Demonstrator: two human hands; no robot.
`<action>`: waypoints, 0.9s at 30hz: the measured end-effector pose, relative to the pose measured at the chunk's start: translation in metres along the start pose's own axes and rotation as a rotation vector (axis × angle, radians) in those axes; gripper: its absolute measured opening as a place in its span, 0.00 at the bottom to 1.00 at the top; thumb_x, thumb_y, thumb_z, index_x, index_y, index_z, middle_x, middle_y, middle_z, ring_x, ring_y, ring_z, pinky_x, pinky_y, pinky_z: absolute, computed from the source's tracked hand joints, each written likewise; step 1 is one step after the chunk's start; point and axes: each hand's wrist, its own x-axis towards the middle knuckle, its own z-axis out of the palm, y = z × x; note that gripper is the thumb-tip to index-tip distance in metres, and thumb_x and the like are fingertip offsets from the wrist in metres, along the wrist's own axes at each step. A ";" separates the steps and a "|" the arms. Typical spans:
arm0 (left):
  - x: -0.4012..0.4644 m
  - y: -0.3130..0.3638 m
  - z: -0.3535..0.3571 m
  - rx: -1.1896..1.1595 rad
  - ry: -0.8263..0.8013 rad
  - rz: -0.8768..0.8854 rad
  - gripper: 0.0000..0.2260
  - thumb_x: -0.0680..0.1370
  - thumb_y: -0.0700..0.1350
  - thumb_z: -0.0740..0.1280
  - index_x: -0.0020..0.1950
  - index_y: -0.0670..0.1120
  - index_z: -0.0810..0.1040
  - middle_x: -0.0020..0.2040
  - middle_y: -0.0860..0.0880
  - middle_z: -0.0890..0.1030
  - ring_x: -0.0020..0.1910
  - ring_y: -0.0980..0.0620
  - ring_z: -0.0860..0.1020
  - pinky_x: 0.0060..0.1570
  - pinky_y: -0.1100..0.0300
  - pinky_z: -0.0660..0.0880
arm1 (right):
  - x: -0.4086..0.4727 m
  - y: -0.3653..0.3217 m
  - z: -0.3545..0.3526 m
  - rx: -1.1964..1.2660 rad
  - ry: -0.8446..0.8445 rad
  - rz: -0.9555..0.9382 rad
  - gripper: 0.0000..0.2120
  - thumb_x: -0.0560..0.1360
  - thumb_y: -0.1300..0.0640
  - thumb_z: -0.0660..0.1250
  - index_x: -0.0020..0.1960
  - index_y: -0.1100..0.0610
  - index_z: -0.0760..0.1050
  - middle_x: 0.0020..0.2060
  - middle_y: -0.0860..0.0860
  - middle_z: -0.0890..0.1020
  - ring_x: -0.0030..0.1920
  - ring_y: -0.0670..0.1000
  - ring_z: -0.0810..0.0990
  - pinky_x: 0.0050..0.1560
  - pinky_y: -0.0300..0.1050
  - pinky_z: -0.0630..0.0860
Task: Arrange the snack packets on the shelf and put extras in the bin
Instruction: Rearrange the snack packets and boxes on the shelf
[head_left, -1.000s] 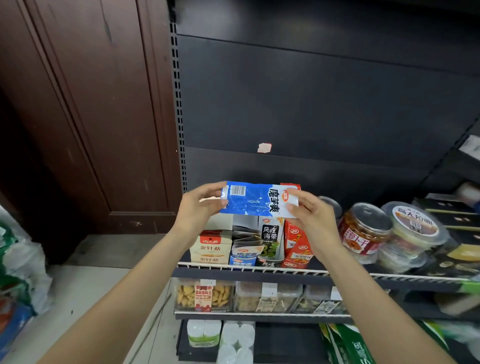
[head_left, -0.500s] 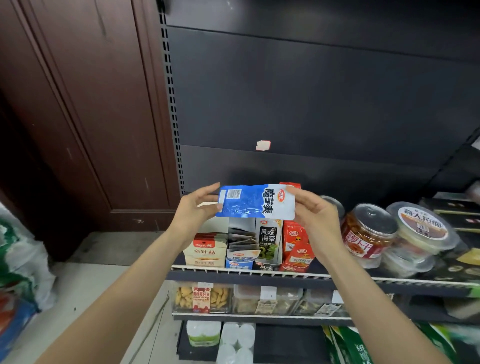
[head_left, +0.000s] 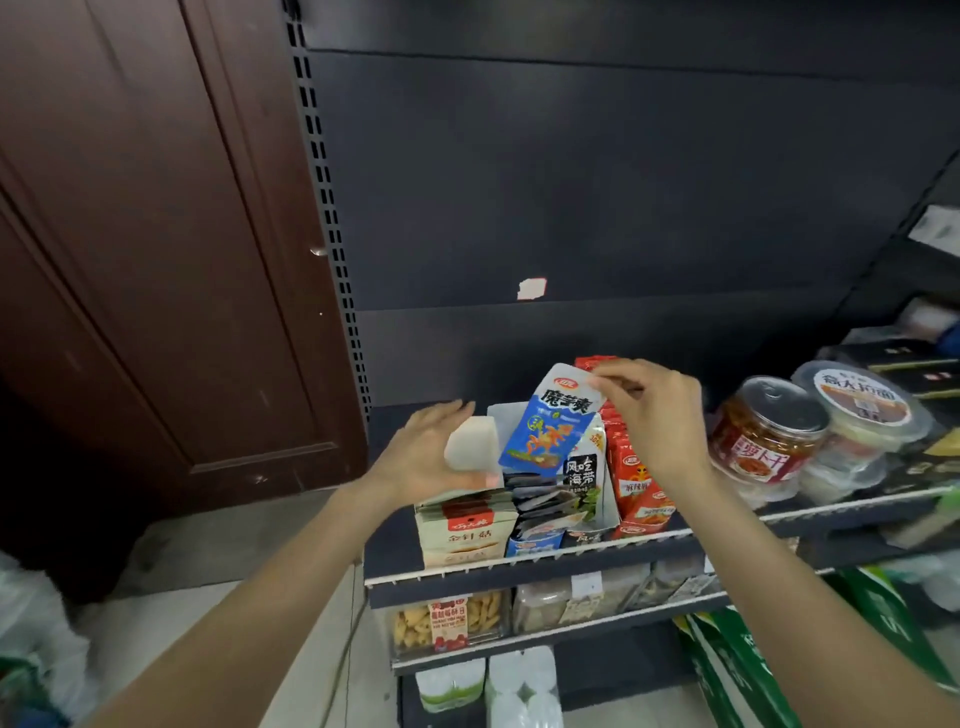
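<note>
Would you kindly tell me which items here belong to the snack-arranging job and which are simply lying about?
Job:
blue packet, pinched by the right hand
pale packet at the left hand
display boxes of packets
shelf

Lying about:
jar
lidded tubs
white rolls
</note>
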 end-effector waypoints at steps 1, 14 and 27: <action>0.002 -0.004 0.001 0.057 -0.033 0.008 0.46 0.67 0.65 0.71 0.78 0.52 0.53 0.78 0.52 0.54 0.76 0.51 0.49 0.74 0.51 0.51 | -0.001 -0.001 0.001 -0.012 0.009 0.000 0.05 0.73 0.61 0.70 0.46 0.60 0.83 0.41 0.52 0.84 0.38 0.47 0.80 0.45 0.37 0.76; 0.006 0.002 0.011 0.181 -0.023 -0.059 0.38 0.74 0.66 0.62 0.77 0.50 0.53 0.77 0.52 0.55 0.75 0.50 0.55 0.73 0.54 0.54 | 0.012 0.015 0.014 -0.051 -0.088 -0.032 0.07 0.75 0.62 0.67 0.51 0.61 0.82 0.46 0.54 0.84 0.43 0.49 0.80 0.44 0.30 0.70; 0.008 0.002 0.001 0.204 -0.011 -0.047 0.32 0.75 0.61 0.64 0.75 0.53 0.59 0.73 0.53 0.64 0.69 0.49 0.65 0.67 0.53 0.61 | 0.028 0.049 0.067 -0.092 -0.510 -0.108 0.09 0.75 0.65 0.67 0.52 0.59 0.82 0.47 0.54 0.82 0.47 0.52 0.80 0.52 0.44 0.76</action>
